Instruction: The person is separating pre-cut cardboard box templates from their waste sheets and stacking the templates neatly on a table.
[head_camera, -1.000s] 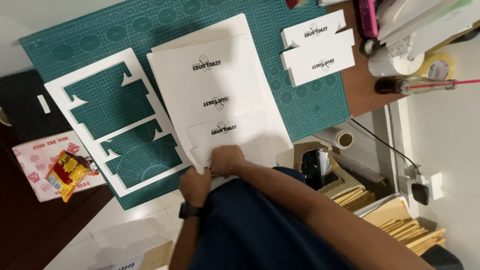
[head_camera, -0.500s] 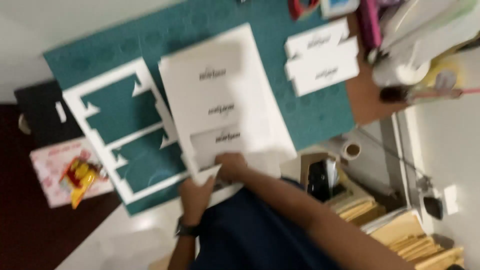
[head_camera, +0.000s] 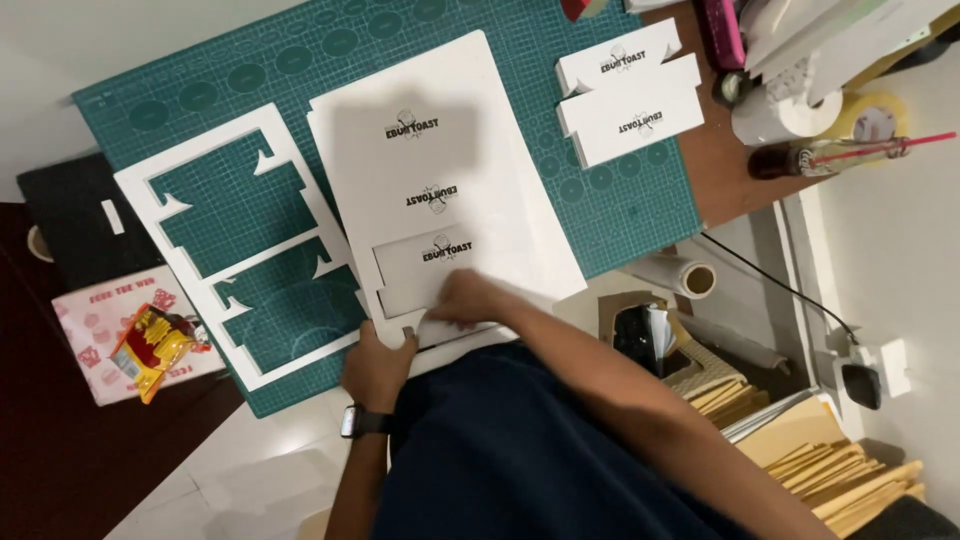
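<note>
Brown desk (head_camera: 745, 195), pale floor (head_camera: 250, 470)

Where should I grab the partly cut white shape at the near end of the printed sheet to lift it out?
Probably by its near edge, coming from the person's side. The cut shape lies flat within the white sheet on the green cutting mat, and both the left hand and right hand are at that near edge.

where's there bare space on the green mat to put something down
Bare mat shows right of the big white sheet, below the two cut-out pieces. Another free strip runs along the far edge, above the leftover frame. The frame's windows are bare too. It is crowded near both hands, and at the right by the tape rolls and bottle.
</note>
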